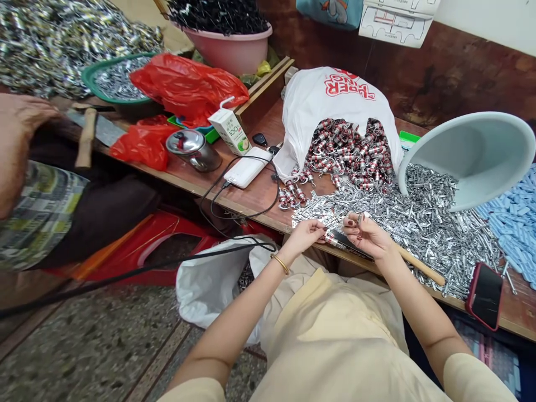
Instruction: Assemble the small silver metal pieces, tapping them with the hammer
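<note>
My left hand (307, 235) is closed in a pinch at the table's front edge, with what looks like a small thin metal part at its fingertips. Just to its right, my right hand (368, 237) has its fingers curled around a small metal piece whose exact kind is too small to tell. Beyond both hands spreads a heap of loose silver metal parts (377, 207). Small silver pieces with red bands and rings (352, 151) spill from a white plastic bag (299, 106). A wooden handle (421, 268) lies beside my right wrist; its other end is hidden.
A tilted grey tub (498, 151) rests on the heap, near light-blue pieces (515, 218) and a phone (486, 296) at the edge. Leftward are a cabled power bank (248, 168), a drink carton (230, 131) and a metal cup (195, 149). Another person's arm (17, 139) shows far left.
</note>
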Available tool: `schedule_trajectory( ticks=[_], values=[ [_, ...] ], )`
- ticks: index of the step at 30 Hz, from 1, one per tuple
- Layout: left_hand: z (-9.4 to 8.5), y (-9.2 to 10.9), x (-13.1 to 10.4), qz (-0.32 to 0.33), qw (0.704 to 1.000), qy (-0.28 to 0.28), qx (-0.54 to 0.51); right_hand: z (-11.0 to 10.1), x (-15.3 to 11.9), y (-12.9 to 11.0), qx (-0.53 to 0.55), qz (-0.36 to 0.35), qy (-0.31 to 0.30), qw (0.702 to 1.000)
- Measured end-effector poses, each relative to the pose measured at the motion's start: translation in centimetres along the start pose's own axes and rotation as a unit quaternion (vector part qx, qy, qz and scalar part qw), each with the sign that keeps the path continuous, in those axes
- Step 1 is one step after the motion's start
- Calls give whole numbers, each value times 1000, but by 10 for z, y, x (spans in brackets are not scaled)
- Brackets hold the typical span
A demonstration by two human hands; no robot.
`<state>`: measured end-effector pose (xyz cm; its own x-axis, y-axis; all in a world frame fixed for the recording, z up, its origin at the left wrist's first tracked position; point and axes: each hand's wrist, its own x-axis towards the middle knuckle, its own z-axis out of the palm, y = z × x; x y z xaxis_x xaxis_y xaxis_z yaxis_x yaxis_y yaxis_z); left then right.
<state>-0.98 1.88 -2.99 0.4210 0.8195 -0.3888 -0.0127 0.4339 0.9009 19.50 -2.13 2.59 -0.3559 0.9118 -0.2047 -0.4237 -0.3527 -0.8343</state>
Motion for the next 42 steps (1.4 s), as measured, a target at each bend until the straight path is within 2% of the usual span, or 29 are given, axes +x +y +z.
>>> schedule_trajectory(
  ticks=[5,7,10,12,15,17,19,24,26,30,37,39,42],
  values=[
    [0,0,-1,-7,1000,1,14,1,6,2,21,18,41,999],
    [-1,-1,-2,0,1000,-1,15,0,8,3,-32,10,53,998],
    [-1,-1,-2,7,1000,-11,16,-4,12,1,-183,-39,48,981],
    [-1,0,-2,7,1000,-14,17,-5,16,-4,-322,-89,20,942],
    [-2,0,-2,4,1000,-14,18,-5,22,-12,-519,-131,-43,844],
    [-2,-2,-1,3,1000,-19,16,-2,26,-14,-595,-136,-82,788],
    [-3,-4,0,4,1000,-26,16,2,30,-13,-631,-136,-111,755],
    [-4,-8,2,13,999,-35,9,8,34,-7,-675,-135,-129,714],
    [-4,-8,2,13,999,-36,8,7,34,-7,-678,-141,-133,709],
    [-3,-5,1,2,999,-30,13,3,34,-10,-663,-143,-142,721],
    [-3,-4,0,1,999,-32,13,12,32,-10,-695,-122,-137,695],
    [-3,-4,0,5,999,-34,13,12,32,-8,-694,-121,-131,697],
    [-2,-3,-1,8,999,-33,10,7,34,-2,-678,-124,-114,716]
  ],
)
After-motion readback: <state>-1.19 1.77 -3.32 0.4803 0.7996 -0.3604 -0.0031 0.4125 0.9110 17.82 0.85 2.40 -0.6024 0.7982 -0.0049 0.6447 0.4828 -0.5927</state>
